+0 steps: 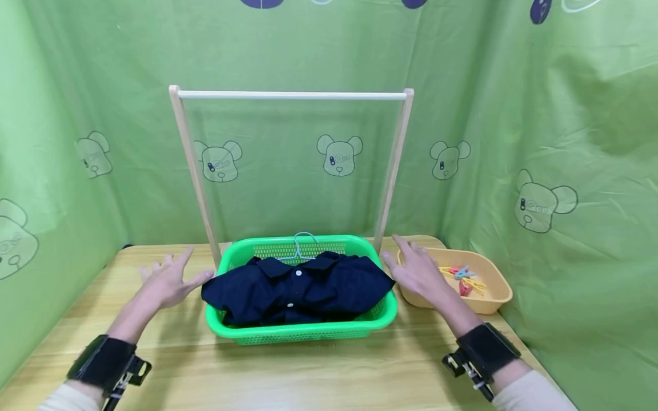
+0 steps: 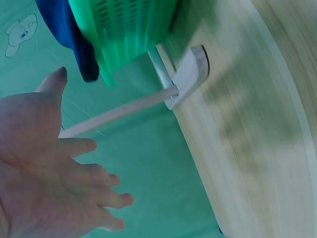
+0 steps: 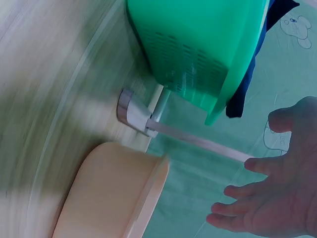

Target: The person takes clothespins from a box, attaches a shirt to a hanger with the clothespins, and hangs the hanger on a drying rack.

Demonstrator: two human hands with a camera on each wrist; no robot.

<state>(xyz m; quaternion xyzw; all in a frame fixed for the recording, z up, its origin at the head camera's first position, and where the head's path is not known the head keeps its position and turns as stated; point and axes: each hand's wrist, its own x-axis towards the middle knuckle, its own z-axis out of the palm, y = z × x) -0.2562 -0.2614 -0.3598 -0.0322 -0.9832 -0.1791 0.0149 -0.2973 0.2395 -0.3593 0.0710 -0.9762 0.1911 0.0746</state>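
Observation:
A dark navy collared shirt [image 1: 308, 291] with white buttons lies across a green plastic basket [image 1: 303, 332], its sides draping over the rim. From its collar rises the hook of a light blue hanger [image 1: 298, 251]. My left hand [image 1: 167, 281] hovers just left of the basket, fingers spread, holding nothing. On the other side, my right hand [image 1: 418, 268] is held with fingers extended, between the basket and a peach tub [image 1: 496, 279]. In the left wrist view the left palm [image 2: 44, 168] faces the basket side. The right hand [image 3: 277, 193] likewise appears with fingers apart and nothing held.
A wooden rack with a white crossbar [image 1: 293, 95] stands behind the basket, its posts [image 1: 396, 165] on both sides. Several colored clothespins [image 1: 465, 273] lie in the peach tub. Green curtains [image 1: 308, 200] with bear drawings enclose the wooden table [image 1: 288, 377].

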